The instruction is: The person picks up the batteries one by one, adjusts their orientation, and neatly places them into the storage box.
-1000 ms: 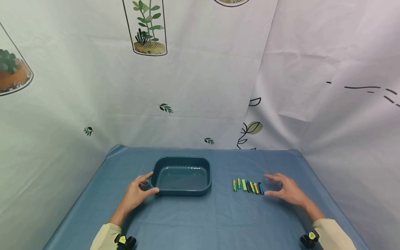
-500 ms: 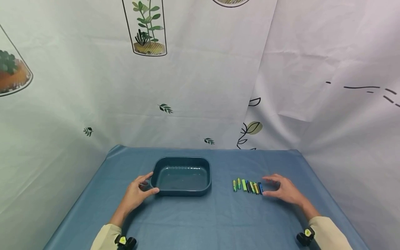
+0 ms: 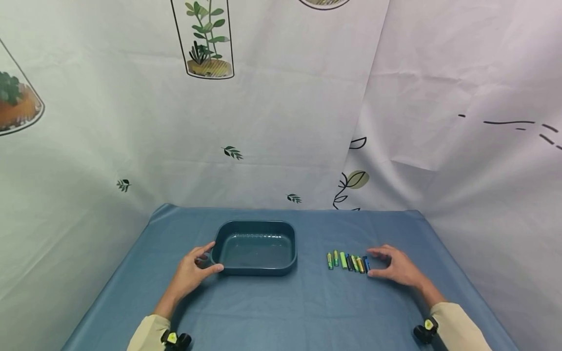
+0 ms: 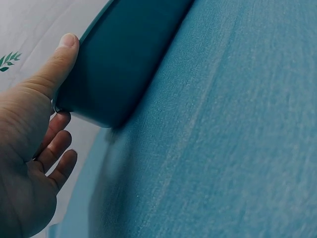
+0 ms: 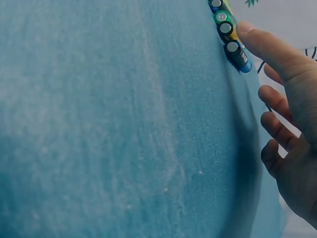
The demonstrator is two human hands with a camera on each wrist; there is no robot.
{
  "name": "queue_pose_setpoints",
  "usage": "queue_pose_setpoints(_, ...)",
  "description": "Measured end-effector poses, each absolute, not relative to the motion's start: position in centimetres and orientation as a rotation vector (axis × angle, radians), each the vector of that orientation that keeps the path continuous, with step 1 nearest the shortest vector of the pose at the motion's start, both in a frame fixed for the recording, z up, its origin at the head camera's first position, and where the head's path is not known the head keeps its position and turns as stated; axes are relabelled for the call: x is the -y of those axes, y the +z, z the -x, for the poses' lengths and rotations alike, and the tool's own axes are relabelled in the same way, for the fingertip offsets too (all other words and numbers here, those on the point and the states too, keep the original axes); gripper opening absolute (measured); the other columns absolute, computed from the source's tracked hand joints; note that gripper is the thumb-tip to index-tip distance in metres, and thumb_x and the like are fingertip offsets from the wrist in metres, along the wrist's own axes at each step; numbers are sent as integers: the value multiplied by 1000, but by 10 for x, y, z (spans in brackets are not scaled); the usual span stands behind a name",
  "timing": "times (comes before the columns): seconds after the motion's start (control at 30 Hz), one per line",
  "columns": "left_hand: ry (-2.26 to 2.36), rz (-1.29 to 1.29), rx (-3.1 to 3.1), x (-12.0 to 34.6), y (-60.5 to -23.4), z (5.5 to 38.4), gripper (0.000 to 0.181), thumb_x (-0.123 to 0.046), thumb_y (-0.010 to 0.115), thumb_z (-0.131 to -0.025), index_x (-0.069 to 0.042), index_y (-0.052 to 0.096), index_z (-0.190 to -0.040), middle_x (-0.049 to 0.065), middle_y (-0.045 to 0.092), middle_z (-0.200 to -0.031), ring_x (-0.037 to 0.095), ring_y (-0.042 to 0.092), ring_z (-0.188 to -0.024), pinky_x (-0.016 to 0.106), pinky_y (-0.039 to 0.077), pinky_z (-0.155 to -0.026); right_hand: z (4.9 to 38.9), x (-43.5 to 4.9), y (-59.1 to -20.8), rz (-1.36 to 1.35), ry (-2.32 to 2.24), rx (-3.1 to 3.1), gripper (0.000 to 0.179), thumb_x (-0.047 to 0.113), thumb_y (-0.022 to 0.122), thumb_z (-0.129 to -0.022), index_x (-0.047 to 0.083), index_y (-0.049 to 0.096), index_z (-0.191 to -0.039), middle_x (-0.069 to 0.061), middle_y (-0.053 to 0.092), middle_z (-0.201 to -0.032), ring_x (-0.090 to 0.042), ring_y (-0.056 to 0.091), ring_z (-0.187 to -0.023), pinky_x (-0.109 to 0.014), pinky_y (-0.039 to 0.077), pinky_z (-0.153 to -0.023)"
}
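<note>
A dark teal baking dish (image 3: 259, 271) stands on the cloth left of the middle. My left hand (image 3: 193, 269) holds its left end around the small side handle. In the left wrist view the thumb lies against the dish wall (image 4: 119, 59), and the loosely bent fingers are beneath the handle. Several batteries (image 3: 343, 260) lie in a row to the right, mostly green with some dark blue and yellow ones. Beside the row's right end is my right hand (image 3: 401, 269), thumb and fingers apart near a blue battery (image 5: 237, 55), with nothing gripped.
A blue cloth (image 3: 281, 312) covers the table, with some wrinkles. White fabric walls (image 3: 281, 107) printed with plants stand behind and at both sides. Each wrist carries a small black camera.
My right hand has moved slightly left, closer to the blue battery at the row's end. The left hand and the baking dish have stayed in place.
</note>
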State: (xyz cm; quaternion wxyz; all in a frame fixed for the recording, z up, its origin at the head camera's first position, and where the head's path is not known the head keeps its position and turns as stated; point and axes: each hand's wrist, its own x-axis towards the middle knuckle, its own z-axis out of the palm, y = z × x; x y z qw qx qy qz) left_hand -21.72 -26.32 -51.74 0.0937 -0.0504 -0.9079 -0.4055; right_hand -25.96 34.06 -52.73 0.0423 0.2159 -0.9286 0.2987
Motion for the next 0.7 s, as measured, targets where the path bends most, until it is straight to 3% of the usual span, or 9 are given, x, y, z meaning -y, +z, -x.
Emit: queue_pose_setpoints(0.7, -1203, 145, 2691, 263, -518, 217, 82, -40, 86, -83, -11, 52, -151, 18, 58, -136, 35, 60, -110, 53, 52, -86, 266, -337, -532, -611, 902, 2920, 60, 47, 88, -78, 13, 73, -126, 5, 60, -103, -11, 53, -90, -34, 47, -76)
